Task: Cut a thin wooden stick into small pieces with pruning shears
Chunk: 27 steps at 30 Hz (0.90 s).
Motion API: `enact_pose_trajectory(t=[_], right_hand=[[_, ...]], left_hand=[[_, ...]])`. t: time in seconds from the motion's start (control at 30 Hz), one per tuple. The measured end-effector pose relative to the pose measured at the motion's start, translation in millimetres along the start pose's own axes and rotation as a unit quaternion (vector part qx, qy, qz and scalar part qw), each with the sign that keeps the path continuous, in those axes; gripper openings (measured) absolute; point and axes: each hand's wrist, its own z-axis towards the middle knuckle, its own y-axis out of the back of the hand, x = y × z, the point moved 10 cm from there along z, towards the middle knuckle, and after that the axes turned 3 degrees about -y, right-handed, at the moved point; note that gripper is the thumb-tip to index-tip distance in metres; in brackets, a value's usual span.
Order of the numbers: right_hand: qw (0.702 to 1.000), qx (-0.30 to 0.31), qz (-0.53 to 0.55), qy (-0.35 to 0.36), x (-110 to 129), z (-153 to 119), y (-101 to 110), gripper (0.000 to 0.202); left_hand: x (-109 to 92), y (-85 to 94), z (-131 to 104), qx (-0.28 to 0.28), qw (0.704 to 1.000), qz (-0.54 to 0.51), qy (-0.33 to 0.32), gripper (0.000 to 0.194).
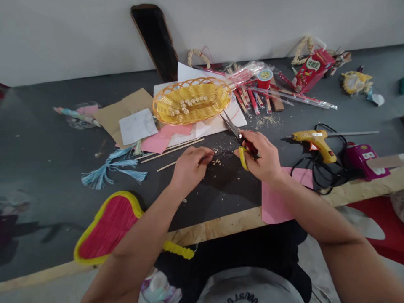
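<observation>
My right hand (263, 156) is closed round the handles of a pair of scissors (232, 126), whose slightly parted blades point up and left toward the yellow woven basket (192, 101). Small pale beaded pieces (189, 103) lie inside the basket. My left hand (192, 167) is pinched at the fingertips, low over the dark tabletop; whatever it holds is too small to make out. Tiny cut bits (217, 162) are scattered just right of its fingertips. Thin wooden sticks (172, 150) lie behind and to the left of that hand.
Blue tassels (110, 168) and a red fan-like piece with yellow edging (110, 227) are on the left. A yellow glue gun (315, 141) with a black cord, pink paper (274, 202) and a red carton (314, 69) are on the right. A phone (156, 40) leans on the wall.
</observation>
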Motion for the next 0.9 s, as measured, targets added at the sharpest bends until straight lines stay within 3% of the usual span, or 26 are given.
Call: enact_pose_trajectory(t=[0.07, 0.17, 0.37, 0.9], right_hand=[[1.0, 0.0, 0.002, -0.003, 0.1, 0.1, -0.1, 0.041], [1.0, 0.01, 0.008, -0.007, 0.9, -0.1, -2.9, 0.041], [0.999, 0.015, 0.037, 0.011, 6.3, -0.1, -5.2, 0.041], [0.998, 0.046, 0.029, 0.012, 6.3, -1.1, -14.0, 0.037]], left_hand=[[-2.9, 0.3, 0.9, -0.005, 1.0, 0.02, -0.024, 0.016], [-8.7, -12.7, -0.1, 0.042, 0.992, 0.101, -0.062, 0.005], [-19.2, -31.3, -6.3, 0.09, 0.954, 0.262, -0.118, 0.016], [-18.4, -36.1, -5.8, 0.088, 0.954, 0.257, -0.122, 0.016]])
